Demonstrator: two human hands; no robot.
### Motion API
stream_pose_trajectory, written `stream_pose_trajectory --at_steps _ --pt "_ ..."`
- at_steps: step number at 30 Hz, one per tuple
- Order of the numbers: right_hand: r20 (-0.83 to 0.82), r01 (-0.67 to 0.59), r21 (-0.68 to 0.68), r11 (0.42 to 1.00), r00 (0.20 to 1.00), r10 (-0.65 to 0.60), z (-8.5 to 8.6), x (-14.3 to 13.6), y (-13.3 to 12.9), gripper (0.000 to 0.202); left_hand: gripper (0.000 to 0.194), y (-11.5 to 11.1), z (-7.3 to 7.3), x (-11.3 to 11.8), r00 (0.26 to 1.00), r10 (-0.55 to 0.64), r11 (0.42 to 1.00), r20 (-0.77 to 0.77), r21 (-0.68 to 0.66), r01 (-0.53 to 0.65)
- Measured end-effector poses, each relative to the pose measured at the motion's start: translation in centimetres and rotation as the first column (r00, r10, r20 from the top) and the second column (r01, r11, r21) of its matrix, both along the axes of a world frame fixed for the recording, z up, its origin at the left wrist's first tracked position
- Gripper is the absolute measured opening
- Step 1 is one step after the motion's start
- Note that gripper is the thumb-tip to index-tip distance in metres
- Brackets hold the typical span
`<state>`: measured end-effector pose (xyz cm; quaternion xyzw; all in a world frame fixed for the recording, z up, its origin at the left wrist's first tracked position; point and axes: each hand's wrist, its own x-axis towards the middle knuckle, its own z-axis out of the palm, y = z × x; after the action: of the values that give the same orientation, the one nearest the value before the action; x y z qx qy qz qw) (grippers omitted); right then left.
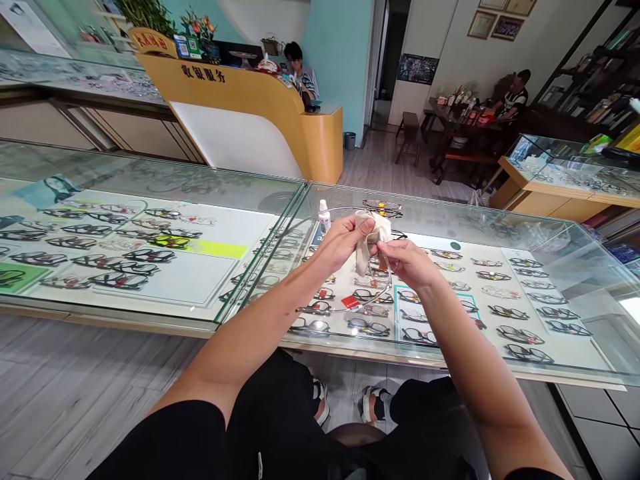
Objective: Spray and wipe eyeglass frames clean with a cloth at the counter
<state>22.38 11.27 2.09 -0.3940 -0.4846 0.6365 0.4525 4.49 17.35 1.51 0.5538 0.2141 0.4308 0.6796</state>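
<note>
Over the glass counter, my left hand [345, 241] is closed on a pale wiping cloth [383, 228], bunched between thumb and fingers. My right hand [407, 260] pinches at the rim of a pair of thin metal eyeglasses [389, 275], close against the cloth. Their slim arms stretch to the left, one below my left hand. The cloth and my fingers cover much of the lenses. Just beyond my left hand, a small white bottle [324, 217] stands upright on the counter. Several spectacle frames [369, 326] lie in rows under the glass below my hands.
The glass showcase [500, 217] spans the view, joined to another section with more frames on the left. Beyond stands a yellow cash desk [320, 143] with a person behind it. Another person sits at a dark table [453, 113], back right. A side showcase [565, 183] stands right.
</note>
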Motion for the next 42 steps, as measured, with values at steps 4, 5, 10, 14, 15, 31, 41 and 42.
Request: stream_pose_trajectory --at_steps 4,5,10,14,15,31,41,42 --pt "-0.022 0.018 -0.003 1.0 1.0 -0.018 0.0 0.2 0.1 0.051 0.06 0.0 0.5 -0.2 0.999 -0.03 0.999 -0.019 0.016 0.03" --pt "-0.03 0.026 -0.009 1.0 0.999 -0.026 -0.1 0.4 0.2 0.051 0.06 0.0 0.7 -0.4 0.998 -0.063 0.998 -0.023 0.008 0.063" --pt "-0.01 0.044 -0.001 0.999 0.999 -0.044 -0.1 1.0 0.3 0.05 0.053 0.4 1.2 -1.1 0.996 -0.084 0.996 -0.023 -0.034 0.083" --pt "0.11 0.026 0.128 0.991 0.993 -0.04 0.6 0.8 -0.5 0.05 0.051 0.2 1.3 -1.1 1.0 -0.008 1.0 -0.018 -0.005 0.008" --pt "0.161 0.015 0.174 0.985 0.986 -0.044 0.9 0.7 -0.8 0.05 0.052 0.0 1.4 -1.1 1.0 -0.003 1.0 -0.004 -0.011 0.003" --pt "0.486 -0.227 0.849 0.478 0.692 -0.534 2.3 1.0 -2.7 0.024 0.054 -0.5 1.7 -1.2 0.995 -0.101 0.963 0.001 -0.252 0.099" --pt "0.355 -0.252 0.934 0.251 0.611 -0.707 2.4 0.9 -3.0 0.019 0.051 0.3 0.9 -1.3 0.988 -0.154 0.919 -0.005 -0.367 0.142" --pt "0.325 -0.214 0.946 0.245 0.619 -0.715 2.6 1.0 -3.1 0.019 0.051 0.4 0.9 -1.3 0.989 -0.146 0.92 -0.007 -0.37 0.133"
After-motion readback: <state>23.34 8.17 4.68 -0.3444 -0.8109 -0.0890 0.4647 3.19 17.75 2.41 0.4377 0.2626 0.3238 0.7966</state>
